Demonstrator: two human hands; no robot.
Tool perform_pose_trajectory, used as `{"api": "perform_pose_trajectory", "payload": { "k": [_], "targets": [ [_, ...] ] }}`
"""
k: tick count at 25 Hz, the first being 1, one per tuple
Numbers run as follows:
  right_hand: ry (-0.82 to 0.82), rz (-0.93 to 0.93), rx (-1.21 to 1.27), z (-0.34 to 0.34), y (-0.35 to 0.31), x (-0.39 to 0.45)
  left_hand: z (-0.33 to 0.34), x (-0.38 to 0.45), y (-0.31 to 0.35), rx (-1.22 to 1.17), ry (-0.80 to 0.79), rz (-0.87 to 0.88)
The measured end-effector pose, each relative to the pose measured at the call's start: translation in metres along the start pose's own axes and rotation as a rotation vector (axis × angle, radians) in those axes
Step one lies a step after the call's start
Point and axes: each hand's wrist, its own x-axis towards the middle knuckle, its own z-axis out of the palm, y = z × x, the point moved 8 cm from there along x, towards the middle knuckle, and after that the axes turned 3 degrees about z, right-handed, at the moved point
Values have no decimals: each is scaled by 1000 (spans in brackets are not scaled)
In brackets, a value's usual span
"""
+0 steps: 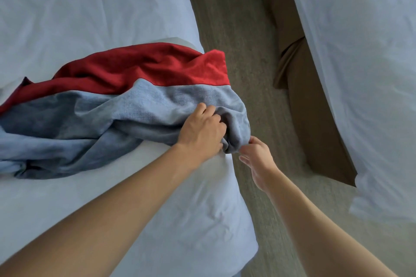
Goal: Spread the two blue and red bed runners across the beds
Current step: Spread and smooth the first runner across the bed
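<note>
Runner [139,105] crumpled on left bed [67,7]; left hand [202,130] grip bunching blue end; right hand [256,157] pinching corner.

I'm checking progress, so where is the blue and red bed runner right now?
In the head view, the bed runner lies bunched on the left bed, its end at the aisle-side edge, gripped by the left hand and right hand.

We see grey-brown carpet [243,29] in the aisle, white-sheeted bed [78,7] on left, second white bed [360,51] on right, brown bed skirt [301,87] under it, soft even light
</note>
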Motion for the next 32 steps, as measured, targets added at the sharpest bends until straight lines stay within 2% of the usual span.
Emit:
{"api": "perform_pose_trajectory", "payload": {
  "k": [2,5,8,10,14,17,20,22,24,26,27,30,32],
  "targets": [
    [71,-45,-63,-9,5,-2,0,0,-2,-4,6,-4],
    [176,-85,51,-29,8,0,-5,-2,10,-76,62,-10],
    [299,-49,3,-55,18,0,-2,-6,31,-135,72,17],
    [284,-48,-25,-57,23,-2,4,-11,38,-174,61,7],
    [156,-43,-36,-35,37,-7,22,-20,51,-159,-31,64],
    [136,-25,-148,-30,57,-8,28,-16,63,-178,-67,55],
    [289,-16,-253,-63,64,-7,28,-5,88,-239,-55,-7],
    [404,-12,-382,-96,60,-7,44,-6,113,-268,-140,14],
    [440,-39,-537,-113,54,-8,53,-11,118,-286,-175,14],
    [441,-165,-682,-101,36,-15,36,-21,103,-291,-45,5],
    [443,-289,-713,-85,20,-23,24,-30,92,-310,56,4],
    [380,-808,-769,-6,-31,-72,-1,-74,45,-342,266,-16],
    [299,-1074,-856,59,-45,-109,0,-115,3,-317,320,-90]
  ]
}}
